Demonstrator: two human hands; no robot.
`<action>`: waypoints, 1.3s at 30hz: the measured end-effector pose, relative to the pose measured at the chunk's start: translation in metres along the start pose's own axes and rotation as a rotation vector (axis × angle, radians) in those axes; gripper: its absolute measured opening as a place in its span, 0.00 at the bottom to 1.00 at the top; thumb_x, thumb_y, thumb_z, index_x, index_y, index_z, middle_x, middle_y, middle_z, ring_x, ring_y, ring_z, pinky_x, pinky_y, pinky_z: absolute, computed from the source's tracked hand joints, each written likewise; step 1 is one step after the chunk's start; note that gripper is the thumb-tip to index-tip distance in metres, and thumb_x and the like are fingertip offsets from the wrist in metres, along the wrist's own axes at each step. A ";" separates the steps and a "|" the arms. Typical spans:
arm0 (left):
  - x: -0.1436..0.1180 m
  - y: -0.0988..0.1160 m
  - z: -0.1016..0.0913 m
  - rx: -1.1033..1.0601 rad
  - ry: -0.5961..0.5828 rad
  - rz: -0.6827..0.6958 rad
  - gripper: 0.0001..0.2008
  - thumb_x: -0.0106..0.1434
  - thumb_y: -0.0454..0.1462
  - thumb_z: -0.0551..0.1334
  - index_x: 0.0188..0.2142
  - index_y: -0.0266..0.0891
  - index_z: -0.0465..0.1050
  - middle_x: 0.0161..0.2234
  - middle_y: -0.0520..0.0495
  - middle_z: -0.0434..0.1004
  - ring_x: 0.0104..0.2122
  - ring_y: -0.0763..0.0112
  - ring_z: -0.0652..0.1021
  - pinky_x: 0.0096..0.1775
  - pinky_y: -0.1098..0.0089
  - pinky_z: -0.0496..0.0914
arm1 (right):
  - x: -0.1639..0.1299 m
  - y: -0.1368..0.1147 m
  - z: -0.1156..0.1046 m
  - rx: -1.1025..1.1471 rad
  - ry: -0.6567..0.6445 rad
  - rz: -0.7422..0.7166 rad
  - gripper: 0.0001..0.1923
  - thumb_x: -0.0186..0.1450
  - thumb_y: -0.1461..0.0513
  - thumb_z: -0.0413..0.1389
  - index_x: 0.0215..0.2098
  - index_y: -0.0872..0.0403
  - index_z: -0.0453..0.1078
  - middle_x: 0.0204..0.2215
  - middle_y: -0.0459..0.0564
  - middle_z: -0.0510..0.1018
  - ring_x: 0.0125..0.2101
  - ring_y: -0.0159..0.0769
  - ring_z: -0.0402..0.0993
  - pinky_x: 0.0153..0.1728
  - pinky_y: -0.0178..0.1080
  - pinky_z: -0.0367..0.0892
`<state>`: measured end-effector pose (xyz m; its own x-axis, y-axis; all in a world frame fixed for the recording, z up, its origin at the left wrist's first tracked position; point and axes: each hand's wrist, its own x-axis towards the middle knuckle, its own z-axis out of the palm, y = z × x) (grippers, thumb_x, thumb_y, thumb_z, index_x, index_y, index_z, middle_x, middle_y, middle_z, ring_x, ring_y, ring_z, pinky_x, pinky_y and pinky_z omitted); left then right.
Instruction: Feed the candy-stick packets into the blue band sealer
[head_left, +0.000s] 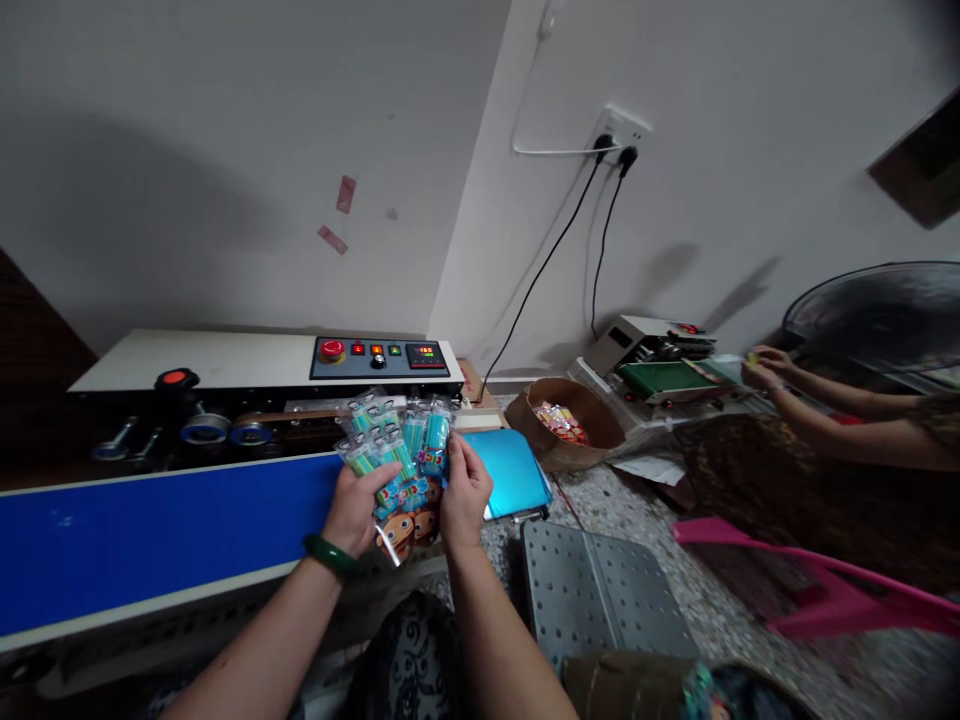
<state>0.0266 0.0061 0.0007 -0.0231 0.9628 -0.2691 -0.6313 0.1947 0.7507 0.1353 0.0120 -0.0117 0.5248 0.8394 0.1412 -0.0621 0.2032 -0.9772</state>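
Between your two hands, just above the blue conveyor belt [150, 535], sits a fanned stack of clear straw packets [396, 455]. Your left hand [358, 505] and right hand [463, 495] both grip it; light, slippery film likely slides, so pinch the printed lower ends.

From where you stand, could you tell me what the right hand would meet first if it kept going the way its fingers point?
Probably the packets it already touches; beyond them, likely the sealing machine, though depth is unclear.
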 end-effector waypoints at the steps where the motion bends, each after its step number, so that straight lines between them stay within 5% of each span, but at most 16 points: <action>1: 0.000 0.000 -0.001 0.003 -0.002 -0.004 0.20 0.44 0.32 0.66 0.39 0.35 0.69 0.30 0.47 0.79 0.28 0.61 0.78 0.32 0.62 0.73 | 0.001 -0.002 0.001 0.002 -0.028 0.019 0.15 0.58 0.54 0.51 0.34 0.57 0.71 0.33 0.50 0.76 0.36 0.37 0.70 0.39 0.37 0.64; 7: 0.000 0.002 -0.002 0.040 -0.048 -0.005 0.18 0.42 0.32 0.67 0.36 0.34 0.72 0.30 0.46 0.79 0.29 0.62 0.78 0.33 0.64 0.73 | 0.005 -0.010 0.001 0.074 -0.321 0.164 0.13 0.49 0.57 0.61 0.29 0.56 0.67 0.25 0.45 0.74 0.27 0.32 0.68 0.31 0.34 0.64; 20: -0.007 0.003 0.022 0.135 -0.007 -0.155 0.23 0.39 0.32 0.69 0.39 0.42 0.72 0.31 0.52 0.79 0.28 0.61 0.78 0.30 0.65 0.75 | 0.009 -0.009 -0.016 0.085 -0.204 0.049 0.11 0.48 0.59 0.61 0.27 0.55 0.68 0.23 0.43 0.72 0.25 0.31 0.65 0.28 0.32 0.62; 30: -0.014 -0.010 0.036 0.041 -0.096 -0.022 0.17 0.44 0.33 0.67 0.36 0.37 0.71 0.31 0.48 0.79 0.33 0.61 0.78 0.35 0.63 0.73 | 0.001 -0.015 -0.029 0.074 -0.029 -0.012 0.11 0.52 0.57 0.58 0.29 0.55 0.65 0.25 0.45 0.71 0.28 0.32 0.66 0.31 0.33 0.63; 39: 0.004 0.003 0.017 -0.005 0.089 0.113 0.17 0.42 0.32 0.67 0.35 0.36 0.70 0.29 0.50 0.78 0.30 0.63 0.78 0.35 0.61 0.73 | 0.034 -0.042 -0.060 0.249 0.105 -0.050 0.13 0.52 0.57 0.59 0.33 0.55 0.65 0.30 0.45 0.72 0.29 0.31 0.68 0.34 0.35 0.64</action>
<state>0.0379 0.0140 0.0116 -0.1626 0.9580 -0.2361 -0.6250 0.0851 0.7760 0.2064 0.0016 0.0248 0.6166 0.7711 0.1588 -0.2339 0.3720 -0.8983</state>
